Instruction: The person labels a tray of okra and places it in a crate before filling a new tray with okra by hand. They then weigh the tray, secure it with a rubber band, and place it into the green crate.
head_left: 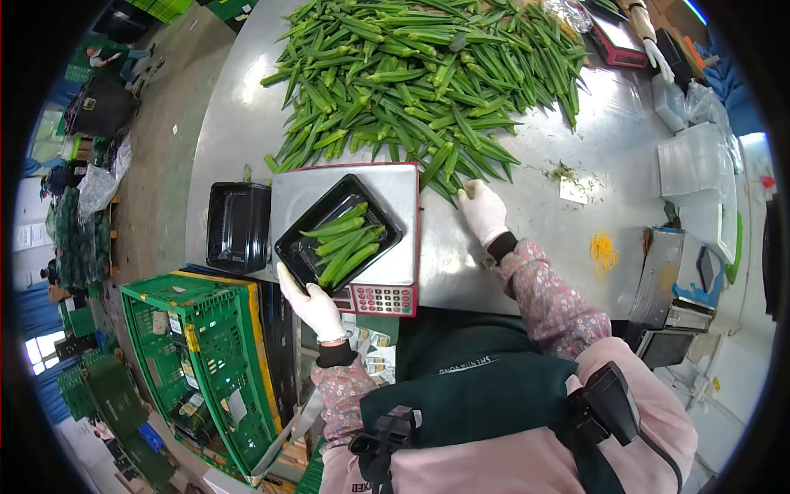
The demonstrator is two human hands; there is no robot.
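A black plastic tray (pixel 298 240) sits at an angle on the scale (pixel 346 177), with several green okra pods (pixel 350 241) in it. My left hand (pixel 311 308), in a white glove, grips the tray's near left corner, fingers along its side. Also gloved in white, my right hand (pixel 482 212) is at the near edge of a large heap of okra (pixel 411 78). Its fingers are curled together at the tip of an okra pod, partly hiding the contact. Scale buttons (pixel 383 298) show in front of the tray.
Stacked black trays (pixel 239 228) stand left of the scale. Green crates (pixel 202 362) are at the lower left. Clear plastic containers (pixel 695 165), yellow rubber bands (pixel 603 253) and trimmings (pixel 564 173) lie right. A co-worker's gloved hand (pixel 657 59) is near another scale (pixel 617 37).
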